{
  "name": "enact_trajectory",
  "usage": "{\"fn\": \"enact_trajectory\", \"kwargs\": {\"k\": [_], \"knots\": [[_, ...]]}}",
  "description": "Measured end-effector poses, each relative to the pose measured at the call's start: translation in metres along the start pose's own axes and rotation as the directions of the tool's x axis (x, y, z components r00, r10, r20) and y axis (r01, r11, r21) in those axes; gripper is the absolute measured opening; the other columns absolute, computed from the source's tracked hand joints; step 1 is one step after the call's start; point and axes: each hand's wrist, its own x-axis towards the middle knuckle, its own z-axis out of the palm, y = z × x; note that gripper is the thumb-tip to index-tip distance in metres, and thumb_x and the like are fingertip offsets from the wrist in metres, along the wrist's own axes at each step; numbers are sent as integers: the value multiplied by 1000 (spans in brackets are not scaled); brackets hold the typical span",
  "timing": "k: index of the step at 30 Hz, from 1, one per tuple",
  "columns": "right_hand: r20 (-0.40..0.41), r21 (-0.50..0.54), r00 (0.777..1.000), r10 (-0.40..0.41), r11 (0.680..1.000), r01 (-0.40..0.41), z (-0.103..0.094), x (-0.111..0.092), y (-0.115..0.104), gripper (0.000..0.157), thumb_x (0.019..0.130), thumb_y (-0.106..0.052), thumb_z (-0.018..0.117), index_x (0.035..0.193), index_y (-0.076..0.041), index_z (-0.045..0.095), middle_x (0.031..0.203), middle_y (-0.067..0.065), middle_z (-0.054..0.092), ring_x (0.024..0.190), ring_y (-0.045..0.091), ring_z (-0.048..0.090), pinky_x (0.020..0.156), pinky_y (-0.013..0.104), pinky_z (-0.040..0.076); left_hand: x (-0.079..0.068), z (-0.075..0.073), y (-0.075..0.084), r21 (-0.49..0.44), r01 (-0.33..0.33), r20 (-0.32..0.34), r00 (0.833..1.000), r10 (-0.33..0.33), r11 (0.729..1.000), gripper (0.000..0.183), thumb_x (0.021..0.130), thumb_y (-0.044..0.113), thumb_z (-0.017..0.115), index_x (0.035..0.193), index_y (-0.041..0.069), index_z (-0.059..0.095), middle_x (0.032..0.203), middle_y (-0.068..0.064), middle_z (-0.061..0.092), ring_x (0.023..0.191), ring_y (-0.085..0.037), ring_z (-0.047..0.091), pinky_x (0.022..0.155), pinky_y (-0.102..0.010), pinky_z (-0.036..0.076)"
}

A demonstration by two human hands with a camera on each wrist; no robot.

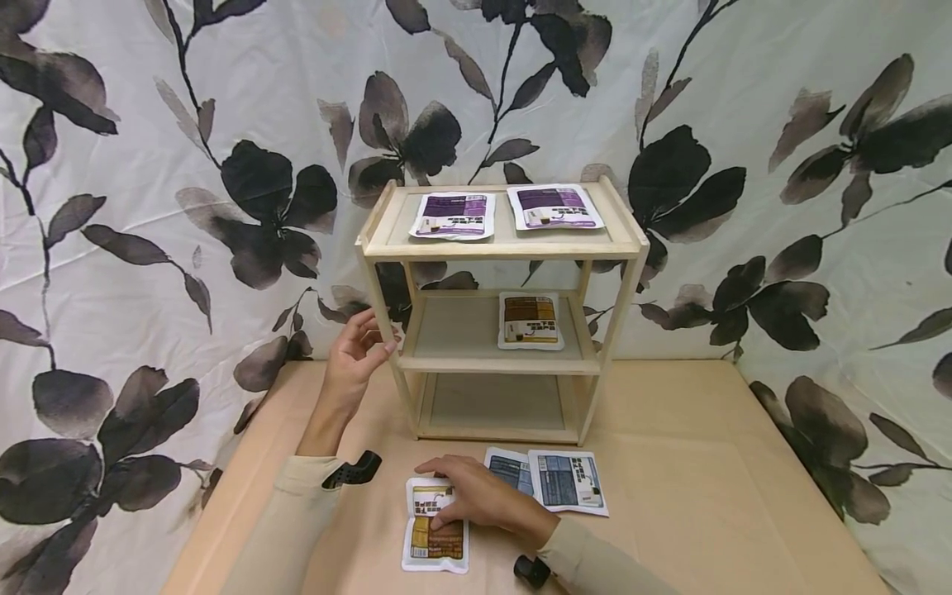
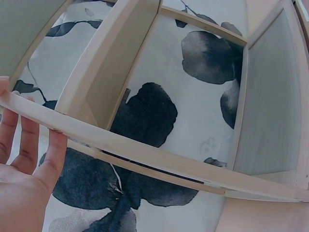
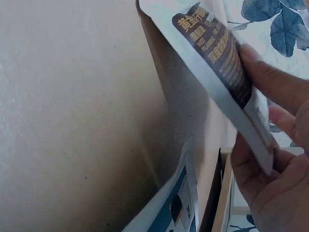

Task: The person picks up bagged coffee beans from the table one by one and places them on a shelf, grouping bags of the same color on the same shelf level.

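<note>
My left hand [image 1: 355, 351] grips the left front post of a small three-tier wooden shelf [image 1: 500, 366]. In the left wrist view, the fingers [image 2: 29, 137] pass behind the pale post [image 2: 120, 147]. My right hand [image 1: 487, 496] pinches a white-edged packet [image 1: 437, 545] with a brown and yellow print, in front of the shelf. The right wrist view has this packet tilted, the thumb [image 3: 273, 79] on its printed face and other fingers behind its edge. Beside that hand lie two blue packets, one [image 1: 569, 481] in full view and another [image 1: 509, 469] partly hidden.
On the top tier lie two purple packets, a left one [image 1: 454, 216] and a right one [image 1: 554, 207]. The middle tier carries a brown and yellow packet [image 1: 530, 321] at its right. A floral cloth [image 1: 476, 99] hangs behind the peach-coloured table [image 1: 692, 463].
</note>
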Motion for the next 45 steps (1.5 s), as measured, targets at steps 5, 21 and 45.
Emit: {"fn": "enact_trajectory", "kwargs": {"k": [5, 21, 45], "knots": [[13, 27, 998, -61, 998, 60, -4, -2, 3, 74, 78, -27, 88, 145, -23, 56, 121, -8, 64, 95, 0, 55, 84, 19, 47, 1, 1, 0, 2, 0, 3, 1000, 0, 1000, 50, 91, -12, 64, 136, 10, 59, 115, -26, 61, 100, -24, 60, 82, -29, 53], [17, 301, 1000, -5, 954, -1, -7, -8, 19, 29, 90, -11, 77, 117, -19, 77, 112, -5, 69, 105, 6, 61, 90, 26, 50, 2, 1, 0, 10, -4, 14, 1000, 4, 1000, 50, 91, -11, 65, 139, 0, 53, 113, -18, 64, 101, -24, 60, 83, -31, 50], [252, 111, 966, 51, 991, -81, -31, -14, 12, 49, 73, -19, 91, 106, -19, 55, 84, -10, 60, 66, -1, 53, 58, 19, 47, 0, -1, -2, 7, 15, -4, 1000, -15, 1000, 50, 92, -12, 63, 139, -4, 50, 114, -17, 63, 101, -22, 59, 82, -28, 50]]}}
